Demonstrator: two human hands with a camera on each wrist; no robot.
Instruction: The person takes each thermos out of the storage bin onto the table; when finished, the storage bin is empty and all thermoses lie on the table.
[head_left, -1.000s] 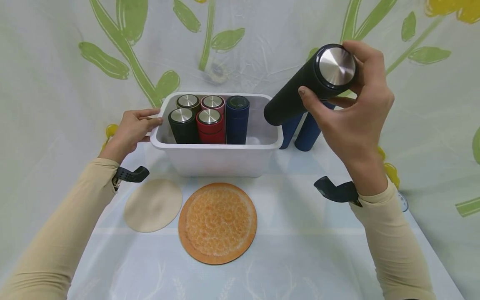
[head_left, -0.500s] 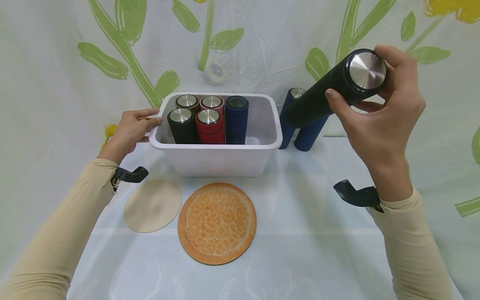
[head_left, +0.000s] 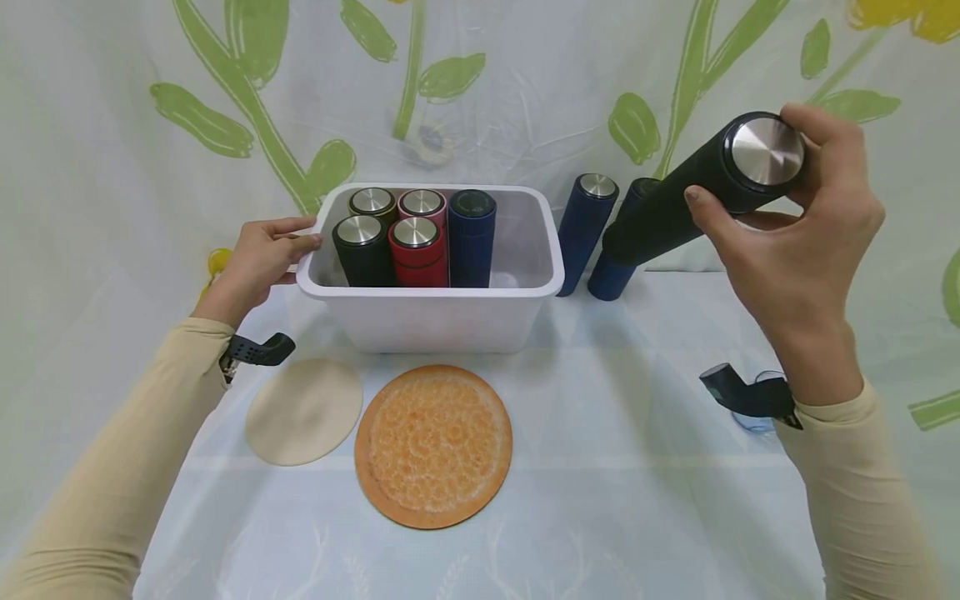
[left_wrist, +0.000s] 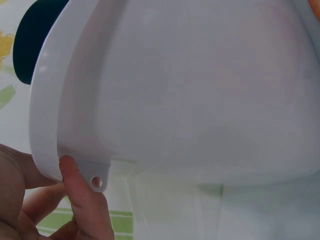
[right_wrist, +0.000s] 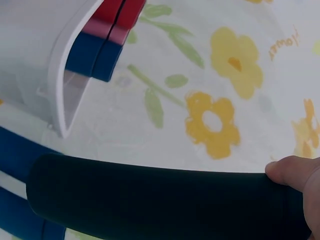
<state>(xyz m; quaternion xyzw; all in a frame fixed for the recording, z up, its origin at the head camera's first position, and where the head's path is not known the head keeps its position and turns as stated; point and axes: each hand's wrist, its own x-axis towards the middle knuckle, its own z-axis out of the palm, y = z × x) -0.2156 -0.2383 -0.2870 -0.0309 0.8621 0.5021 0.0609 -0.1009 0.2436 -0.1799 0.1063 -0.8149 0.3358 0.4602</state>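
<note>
My right hand point(head_left: 810, 242) grips a black thermos flask point(head_left: 690, 200) near its silver lid and holds it tilted in the air, base toward the left. In the right wrist view the thumb lies along the dark flask point(right_wrist: 160, 197). At the left end of a white plastic bin point(head_left: 431, 321), my left hand point(head_left: 251, 262) pinches the rim; the left wrist view shows its fingers point(left_wrist: 85, 200) at the rim by a small holed tab. Inside the bin, at its left and middle, stand several flasks: black ones point(head_left: 362, 254), a red one point(head_left: 417, 254), a pink one and a navy one point(head_left: 472, 242).
Two navy flasks point(head_left: 585, 233) stand to the right of the bin, the farther one partly behind the black flask. In front of the bin lie a beige disc point(head_left: 303, 412) and an orange-brown round mat point(head_left: 433, 447). A flower-printed curtain point(head_left: 525, 92) hangs behind.
My right hand has carried the black flask to the right and slightly down, away from the bin, uncovering the navy flasks behind it. My left hand stays on the rim.
</note>
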